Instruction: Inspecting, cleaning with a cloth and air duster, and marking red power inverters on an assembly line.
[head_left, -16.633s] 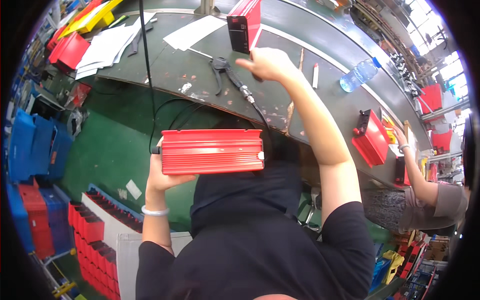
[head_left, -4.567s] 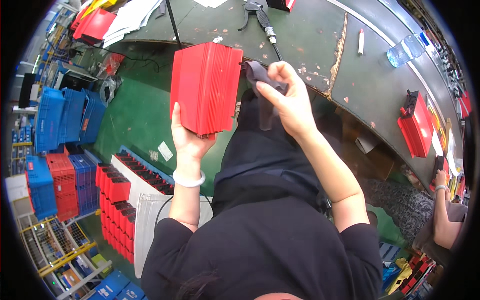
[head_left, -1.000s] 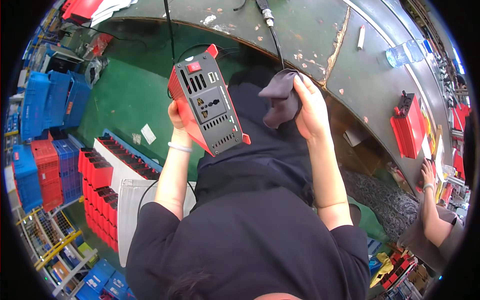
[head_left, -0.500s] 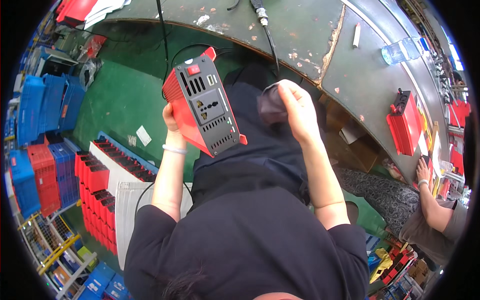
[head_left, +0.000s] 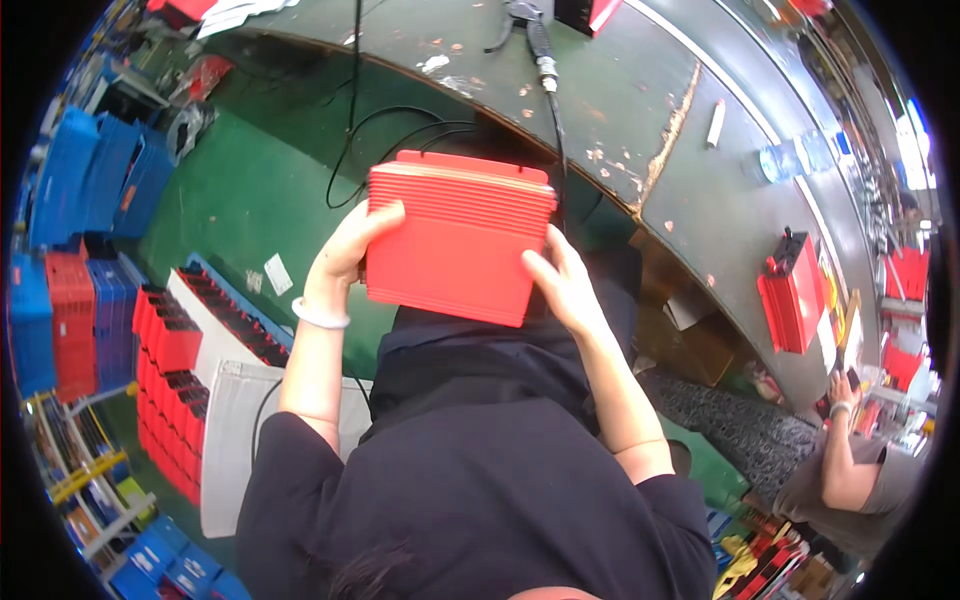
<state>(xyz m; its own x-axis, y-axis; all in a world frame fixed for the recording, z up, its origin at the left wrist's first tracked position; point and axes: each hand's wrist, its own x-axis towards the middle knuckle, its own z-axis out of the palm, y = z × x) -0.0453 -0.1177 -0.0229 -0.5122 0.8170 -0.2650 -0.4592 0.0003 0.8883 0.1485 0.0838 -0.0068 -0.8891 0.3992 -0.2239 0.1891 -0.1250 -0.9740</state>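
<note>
One ribbed red box (head_left: pixel 458 238) is gripped between the left hand (head_left: pixel 352 245) and right hand (head_left: pixel 560 285), above the lap, with a green bench (head_left: pixel 640 110) beyond the hands, one black cable (head_left: pixel 552 110) behind the box, and a second red box (head_left: pixel 792 300) lying well right of the right hand.

Black cable (head_left: pixel 352 120) and workbench edge (head_left: pixel 600 190) crowd the red box (head_left: pixel 455 240)

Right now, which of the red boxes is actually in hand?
The ribbed red box at centre, gripped by the left hand and right hand. The other red box lies on the bench to the right, untouched.
</note>
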